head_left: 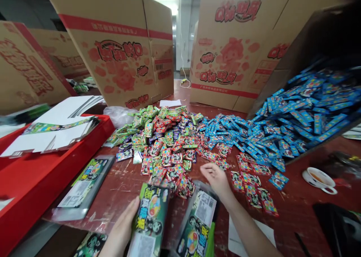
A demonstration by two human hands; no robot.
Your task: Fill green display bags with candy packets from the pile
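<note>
green box [150, 219] – packet heap [169, 138] just beyond, cartons [121, 63] behind that

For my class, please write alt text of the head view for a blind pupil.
A person's left hand holds a green printed pack over a red table, the right hand near a heap of small multicoloured packets. Blue packets spill from an open carton at right; large cartons stand behind.

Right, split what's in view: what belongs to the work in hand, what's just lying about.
Likely in the work:
green pack, in the left hand
second pack, near the right hand
mixed pile of small packets
blue packets

Seemingly just lying about:
handled cup
white paper sheet
</note>
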